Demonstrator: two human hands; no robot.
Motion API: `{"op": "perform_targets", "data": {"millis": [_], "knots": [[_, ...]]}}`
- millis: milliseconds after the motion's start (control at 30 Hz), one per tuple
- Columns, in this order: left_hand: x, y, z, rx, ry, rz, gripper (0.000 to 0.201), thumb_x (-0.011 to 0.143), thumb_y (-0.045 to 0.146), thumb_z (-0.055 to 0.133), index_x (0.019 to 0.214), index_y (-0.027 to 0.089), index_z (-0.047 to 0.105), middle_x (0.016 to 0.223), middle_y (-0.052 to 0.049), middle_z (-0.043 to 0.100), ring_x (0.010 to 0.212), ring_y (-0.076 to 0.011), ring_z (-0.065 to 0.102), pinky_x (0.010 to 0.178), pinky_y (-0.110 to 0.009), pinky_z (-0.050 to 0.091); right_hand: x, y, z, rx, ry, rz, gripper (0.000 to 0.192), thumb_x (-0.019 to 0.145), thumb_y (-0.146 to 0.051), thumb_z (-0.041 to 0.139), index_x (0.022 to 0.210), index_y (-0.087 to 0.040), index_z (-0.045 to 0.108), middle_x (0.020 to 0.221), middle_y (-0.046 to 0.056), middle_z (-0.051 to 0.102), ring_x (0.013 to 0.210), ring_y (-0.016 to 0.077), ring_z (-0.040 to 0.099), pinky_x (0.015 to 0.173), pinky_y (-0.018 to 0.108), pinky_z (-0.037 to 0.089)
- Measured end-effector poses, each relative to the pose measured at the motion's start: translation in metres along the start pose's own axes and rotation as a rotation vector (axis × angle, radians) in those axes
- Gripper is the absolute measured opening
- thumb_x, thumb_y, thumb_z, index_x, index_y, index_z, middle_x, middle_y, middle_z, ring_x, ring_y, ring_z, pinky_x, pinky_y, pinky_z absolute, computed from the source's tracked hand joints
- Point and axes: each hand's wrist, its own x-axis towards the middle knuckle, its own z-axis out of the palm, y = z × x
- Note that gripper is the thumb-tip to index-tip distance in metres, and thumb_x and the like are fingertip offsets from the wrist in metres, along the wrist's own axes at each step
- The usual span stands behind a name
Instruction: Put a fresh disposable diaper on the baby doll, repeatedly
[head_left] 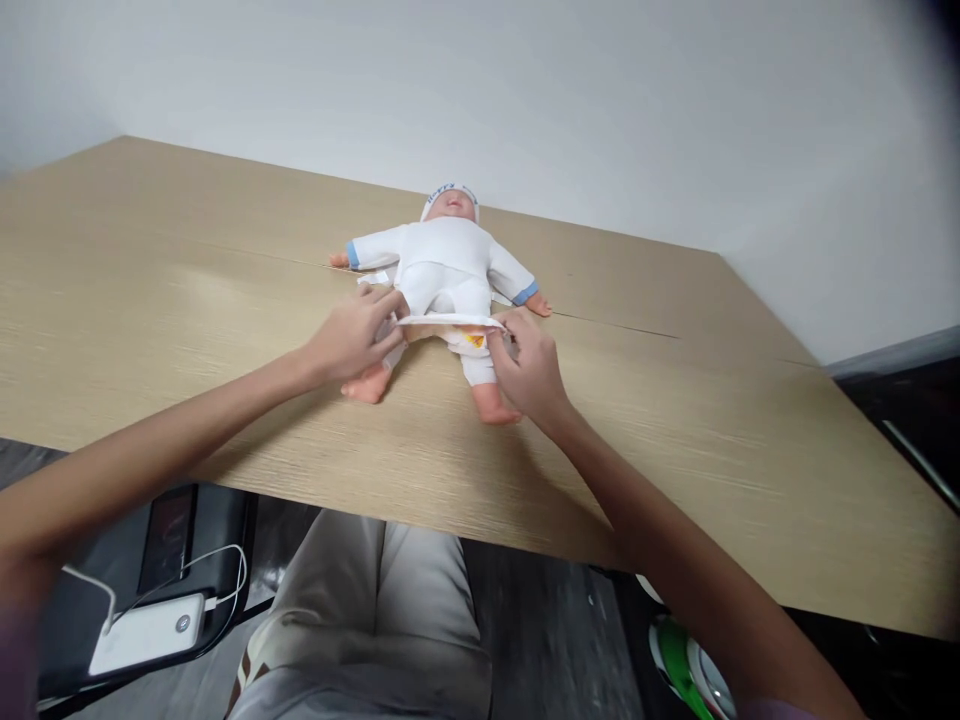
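Pinching a thin white edge from both ends, you hold the diaper (pixel 452 322) stretched flat across the hips of the doll (pixel 448 270). Your left hand (pixel 351 340) is closed on the edge at one side, fingertips (pixel 390 302) curled over the soft fabric; your right hand (pixel 529 368) grips the opposite end, thumb and forefinger pressed together on it. Between your two grips the band runs as a straight, taut strip, and just below it a small orange-yellow print shows on the padded front.

Beyond your fingers lies the doll's rounded body in a smooth white suit with blue cuffs, arms spread out to either side, and a white cap (pixel 448 195) with blue lettering on its head. Nearer to you than the grip, two glossy plastic legs poke out, the bare feet close to your wrists. Everything rests on a pale wooden table (pixel 187 300) with a fine straight grain and a thin seam running across it behind the doll. Below the table's near edge, by your left forearm, a white power bank (pixel 150 632) with a looping white cable (pixel 225 570) sits on a dark surface.
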Motion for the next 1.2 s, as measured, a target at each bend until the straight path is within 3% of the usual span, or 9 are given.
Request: {"op": "perform_targets", "data": {"millis": [167, 300, 433, 667, 867, 1033, 1200], "knots": [[0.043, -0.024, 0.004, -0.199, 0.184, -0.007, 0.028, 0.111, 0.047, 0.049, 0.11, 0.024, 0.063, 0.125, -0.013, 0.073, 0.122, -0.0338, 0.064, 0.112, -0.055, 0.05, 0.035, 0.008, 0.01, 0.036, 0.1, -0.001, 0.025, 0.112, -0.039, 0.047, 0.108, -0.026, 0.068, 0.12, 0.012, 0.073, 0.12, 0.031, 0.069, 0.112, 0.049, 0.056], [0.065, -0.042, 0.016, -0.294, 0.193, -0.047, 0.043, 0.113, 0.065, 0.045, 0.098, 0.026, 0.056, 0.099, -0.008, 0.07, 0.099, -0.0307, 0.066, 0.101, -0.054, 0.054, 0.049, 0.007, 0.009, 0.071, 0.004, 0.174, 0.034, 0.115, -0.051, 0.044, 0.1, -0.027, 0.062, 0.097, 0.006, 0.071, 0.096, 0.0265, 0.068, 0.097, 0.043, 0.059], [0.061, -0.047, 0.021, -0.327, 0.188, -0.072, 0.049, 0.113, 0.073, 0.044, 0.098, 0.028, 0.056, 0.082, -0.003, 0.063, 0.085, -0.028, 0.065, 0.097, -0.051, 0.054, 0.042, 0.003, 0.002, 0.081, -0.038, 0.226, 0.04, 0.115, -0.06, 0.046, 0.096, -0.027, 0.059, 0.082, 0.003, 0.065, 0.08, 0.0245, 0.06, 0.089, 0.041, 0.057], [0.06, -0.042, 0.009, -0.321, 0.216, -0.037, 0.056, 0.113, 0.078, 0.039, 0.108, 0.027, 0.061, 0.087, -0.005, 0.07, 0.099, -0.0305, 0.072, 0.102, -0.048, 0.055, 0.043, 0.007, -0.001, 0.112, 0.009, 0.164, 0.048, 0.115, -0.071, 0.047, 0.098, -0.028, 0.061, 0.079, 0.001, 0.061, 0.076, 0.0236, 0.059, 0.085, 0.042, 0.056], [0.106, -0.071, 0.018, -0.306, 0.272, -0.054, 0.066, 0.109, 0.087, 0.037, 0.101, 0.024, 0.057, 0.099, -0.008, 0.066, 0.11, -0.0322, 0.068, 0.107, -0.053, 0.053, 0.093, 0.048, 0.018, 0.131, 0.078, 0.149, 0.056, 0.113, -0.079, 0.046, 0.106, -0.027, 0.066, 0.103, 0.006, 0.072, 0.101, 0.027, 0.067, 0.1, 0.046, 0.057], [0.145, -0.105, 0.041, -0.463, 0.178, -0.169, 0.067, 0.106, 0.09, 0.045, 0.093, 0.025, 0.05, 0.088, -0.004, 0.054, 0.096, -0.0271, 0.062, 0.1, -0.051, 0.054, 0.131, 0.089, 0.043, 0.306, -0.048, 0.329, 0.062, 0.107, -0.085, 0.053, 0.11, -0.026, 0.07, 0.104, 0.006, 0.077, 0.103, 0.0265, 0.071, 0.097, 0.043, 0.06], [0.159, -0.119, 0.054, -0.597, 0.126, -0.296, 0.062, 0.104, 0.083, 0.056, 0.087, 0.024, 0.048, 0.087, -0.004, 0.051, 0.092, -0.0241, 0.058, 0.094, -0.044, 0.052, 0.145, 0.105, 0.063, 0.52, -0.188, 0.495, 0.062, 0.096, -0.088, 0.068, 0.103, -0.026, 0.071, 0.115, 0.008, 0.082, 0.108, 0.0265, 0.074, 0.095, 0.042, 0.064]]}}
